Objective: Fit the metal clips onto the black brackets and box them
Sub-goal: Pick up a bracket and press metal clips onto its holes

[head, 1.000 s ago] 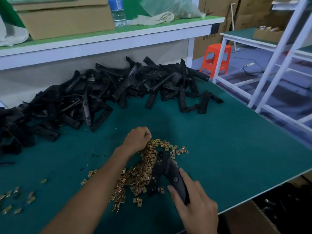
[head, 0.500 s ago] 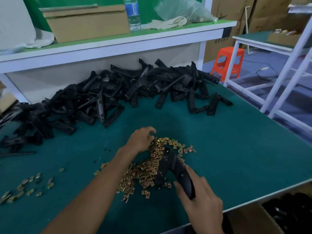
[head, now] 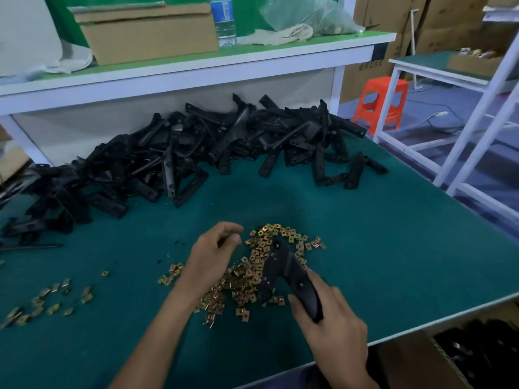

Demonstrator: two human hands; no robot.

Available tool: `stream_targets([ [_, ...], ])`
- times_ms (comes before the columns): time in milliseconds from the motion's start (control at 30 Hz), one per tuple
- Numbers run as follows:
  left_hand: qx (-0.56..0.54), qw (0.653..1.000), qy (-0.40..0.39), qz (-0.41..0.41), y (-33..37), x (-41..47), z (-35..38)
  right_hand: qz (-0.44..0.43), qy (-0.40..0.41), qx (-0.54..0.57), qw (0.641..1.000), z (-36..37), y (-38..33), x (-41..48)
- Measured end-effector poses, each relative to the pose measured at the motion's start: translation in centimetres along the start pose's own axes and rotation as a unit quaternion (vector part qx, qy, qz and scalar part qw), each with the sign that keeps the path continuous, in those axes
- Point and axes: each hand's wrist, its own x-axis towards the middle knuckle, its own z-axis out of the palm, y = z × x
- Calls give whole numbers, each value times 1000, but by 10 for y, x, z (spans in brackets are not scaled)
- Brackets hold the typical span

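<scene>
A heap of small brass-coloured metal clips (head: pixel 252 273) lies on the green table mat (head: pixel 379 248). My left hand (head: pixel 210 256) hovers at the heap's left edge. Its thumb and forefinger pinch a clip that barely shows between them. My right hand (head: pixel 331 332) grips the near end of a curved black bracket (head: pixel 283 265). The bracket's far end rests on the clips. A long pile of black brackets (head: pixel 196 153) runs along the back of the table. A cardboard box (head: pixel 407 357) below the table's front right edge holds more black brackets.
Loose clips (head: pixel 50 301) are scattered at the near left. A white shelf (head: pixel 196 71) above the back carries a cardboard box (head: pixel 146 32), a water bottle (head: pixel 224 21) and a plastic bag. An orange stool (head: pixel 379 102) and white racking (head: pixel 477 122) stand to the right.
My left hand has risen out of the clip heap, going from a fist to a fingertip pinch. My right hand keeps its grip on the bracket in the same place.
</scene>
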Motion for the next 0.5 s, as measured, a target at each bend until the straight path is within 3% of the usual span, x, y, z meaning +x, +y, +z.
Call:
stream_targets([
  [233, -208, 975, 46, -65, 3, -71, -18, 6, -48, 44, 998, -3, 0, 4],
  [500, -242, 967, 20, -74, 3, -83, -8, 5, -27, 73, 997, 8, -6, 3],
])
